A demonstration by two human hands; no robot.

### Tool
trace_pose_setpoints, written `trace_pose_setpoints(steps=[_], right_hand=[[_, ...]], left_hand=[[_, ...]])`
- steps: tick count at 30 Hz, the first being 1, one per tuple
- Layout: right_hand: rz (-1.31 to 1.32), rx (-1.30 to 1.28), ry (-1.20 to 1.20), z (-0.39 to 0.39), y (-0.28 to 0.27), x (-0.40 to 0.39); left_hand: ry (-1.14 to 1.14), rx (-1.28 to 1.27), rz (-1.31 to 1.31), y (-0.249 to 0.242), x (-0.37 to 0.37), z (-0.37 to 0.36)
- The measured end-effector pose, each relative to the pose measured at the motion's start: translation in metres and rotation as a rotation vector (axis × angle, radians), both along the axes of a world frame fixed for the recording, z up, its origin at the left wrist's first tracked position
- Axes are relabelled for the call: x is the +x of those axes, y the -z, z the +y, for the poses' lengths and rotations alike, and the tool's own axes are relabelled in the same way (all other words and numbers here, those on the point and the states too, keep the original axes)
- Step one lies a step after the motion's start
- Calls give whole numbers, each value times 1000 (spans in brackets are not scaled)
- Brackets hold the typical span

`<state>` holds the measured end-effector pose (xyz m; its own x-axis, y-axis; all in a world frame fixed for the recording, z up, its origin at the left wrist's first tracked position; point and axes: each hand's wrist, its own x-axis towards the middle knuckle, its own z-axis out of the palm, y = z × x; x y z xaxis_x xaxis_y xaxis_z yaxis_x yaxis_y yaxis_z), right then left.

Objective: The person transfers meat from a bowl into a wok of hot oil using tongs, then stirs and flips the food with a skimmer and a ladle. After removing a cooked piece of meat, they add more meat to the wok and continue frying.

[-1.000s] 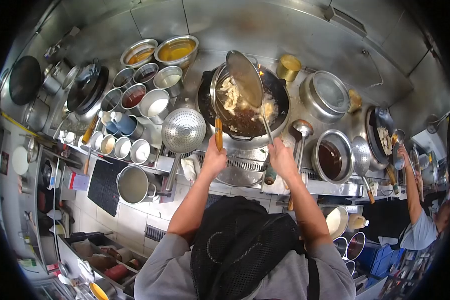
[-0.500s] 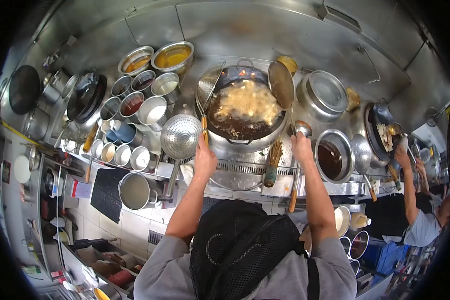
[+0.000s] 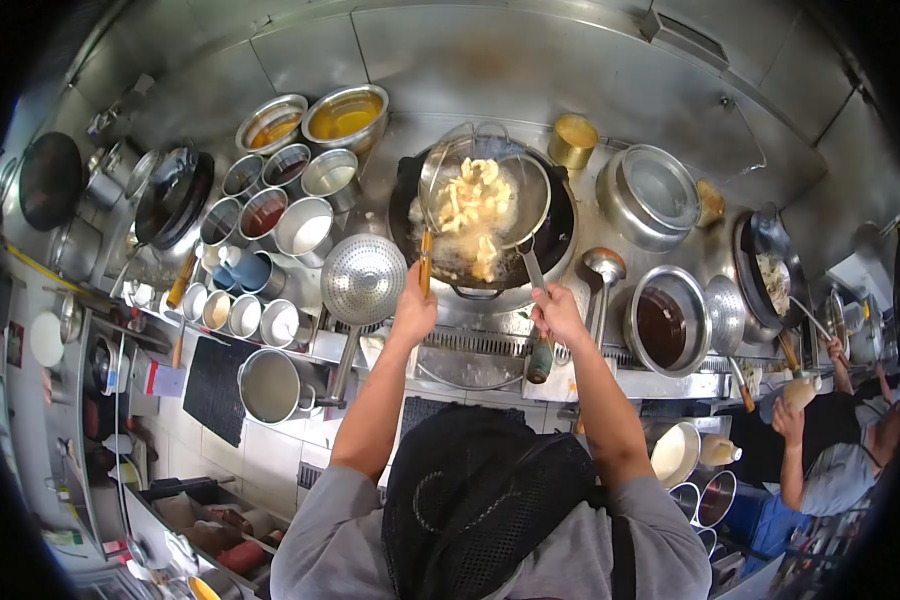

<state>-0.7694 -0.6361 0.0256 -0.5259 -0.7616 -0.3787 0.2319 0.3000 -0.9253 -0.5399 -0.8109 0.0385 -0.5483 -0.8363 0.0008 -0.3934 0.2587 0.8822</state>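
Steel counter (image 3: 374, 195), gold-coloured can (image 3: 572, 152), steel pot (image 3: 615, 213), sauce bowl (image 3: 698, 318)

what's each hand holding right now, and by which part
The left hand holds a strainer by its wooden handle; the right hand holds a second strainer by its metal handle.

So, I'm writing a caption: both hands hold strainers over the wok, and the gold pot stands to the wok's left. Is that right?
Not quite: the head view shows the gold pot at the back right of the wok. The left hand and right hand do hold strainers over it.
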Motion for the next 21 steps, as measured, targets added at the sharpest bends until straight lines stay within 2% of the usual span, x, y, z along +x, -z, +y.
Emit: trace_pose_setpoints(steps=[2,3,4,5,6,7,8,9,11,12,13,15,19,21], right_hand=[[245,103,-41,5,-15,10],[241,106,-46,6,-22,16],[422,157,-51,7,-28,23],[603,206,-58,9,-30,28],[600,206,-63,10,-25,31],[855,153,-70,9,-18,33],[1110,95,-75,10,-13,35],[1109,94,-81,10,-18,40],[981,230,-120,7,-37,51],[981,228,-125,7,-41,50],[993,202,-138,7,-44,48],[1006,172,-151,10,-54,47],[1089,66,-91,28,-109,56],[931,90,-34,41,-138,68]], left_hand=[[-8,26,9,-10,4,7],[-13,42,25,-12,6,8],[-23,-217,10,2,4,7],[-28,-215,6,16,6,6],[-26,117,50,0,2,13],[-24,449,96,-9,-3,19],[-41,592,336,-5,-11,24],[-47,593,336,-7,-14,28],[-14,872,461,-13,-20,29],[67,966,544,-14,-19,30],[63,965,546,-14,-19,32],[21,1177,721,-14,-20,35],[-15,1287,820,-18,-14,38],[-16,1273,835,-26,-10,39]])
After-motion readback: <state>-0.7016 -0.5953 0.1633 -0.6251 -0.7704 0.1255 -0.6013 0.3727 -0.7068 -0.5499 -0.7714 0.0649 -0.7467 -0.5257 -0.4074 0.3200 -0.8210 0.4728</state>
